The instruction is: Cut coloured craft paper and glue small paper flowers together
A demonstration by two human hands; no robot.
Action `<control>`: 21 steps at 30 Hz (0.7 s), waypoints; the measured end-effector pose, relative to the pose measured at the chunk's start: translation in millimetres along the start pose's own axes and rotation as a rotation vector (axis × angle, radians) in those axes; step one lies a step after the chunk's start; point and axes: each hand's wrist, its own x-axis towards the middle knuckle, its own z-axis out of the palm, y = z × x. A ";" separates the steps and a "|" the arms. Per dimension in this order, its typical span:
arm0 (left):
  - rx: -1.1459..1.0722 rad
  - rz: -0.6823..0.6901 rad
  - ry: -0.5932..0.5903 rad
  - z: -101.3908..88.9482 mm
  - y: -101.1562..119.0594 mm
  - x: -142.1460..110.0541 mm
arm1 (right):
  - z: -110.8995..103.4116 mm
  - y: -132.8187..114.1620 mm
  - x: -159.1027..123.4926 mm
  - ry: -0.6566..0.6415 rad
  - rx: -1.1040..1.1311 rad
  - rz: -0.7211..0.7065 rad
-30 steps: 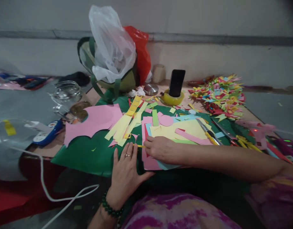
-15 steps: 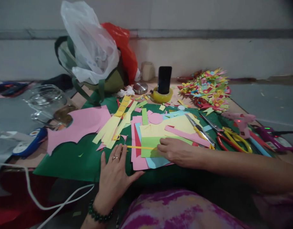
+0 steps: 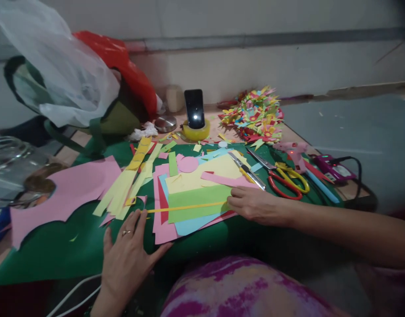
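A thin yellow paper strip (image 3: pixel 189 207) stretches across a green sheet (image 3: pixel 202 198) on a stack of coloured paper. Its right end is pinched in my closed right hand (image 3: pixel 250 204), low over the stack's right side. My left hand (image 3: pixel 130 246) lies with thumb and fingers spread, fingertips at the strip's left end, on the dark green mat (image 3: pixel 90 224). Just beyond those fingertips are a small pink scrap (image 3: pixel 141 200) and pale yellow strips (image 3: pixel 116 193). Above my right hand lie a pink strip (image 3: pixel 219 179) and a box cutter (image 3: pixel 247 169).
Red-handled scissors (image 3: pixel 283 187) and a pink glue gun (image 3: pixel 295 154) lie at right. A phone (image 3: pixel 194 108) stands in a yellow tape roll (image 3: pixel 197 132). Paper flowers (image 3: pixel 255 116) are heaped behind. At left are a cut pink sheet (image 3: pixel 70 189), a glass jar (image 3: pixel 11 163) and bags (image 3: pixel 77 79).
My view has turned right, so everything sits further left. My right hand has moved right across the stack, and more of the yellow strip shows between my hands. My left hand stays at its end.
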 end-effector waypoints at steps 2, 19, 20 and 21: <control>0.015 -0.003 -0.018 -0.1 -1.2 0.7 | 3.9 1.3 -10.0 0.032 -0.007 0.026; 0.029 0.099 -0.013 1.6 -24.5 -3.3 | 23.9 -7.8 -59.0 0.471 0.046 0.409; 0.006 0.108 0.004 0.2 -29.2 -5.9 | 24.0 -11.3 -65.5 0.512 0.054 0.469; -0.032 0.123 0.011 -1.4 -32.8 -8.4 | 24.2 -14.8 -72.7 0.548 0.061 0.538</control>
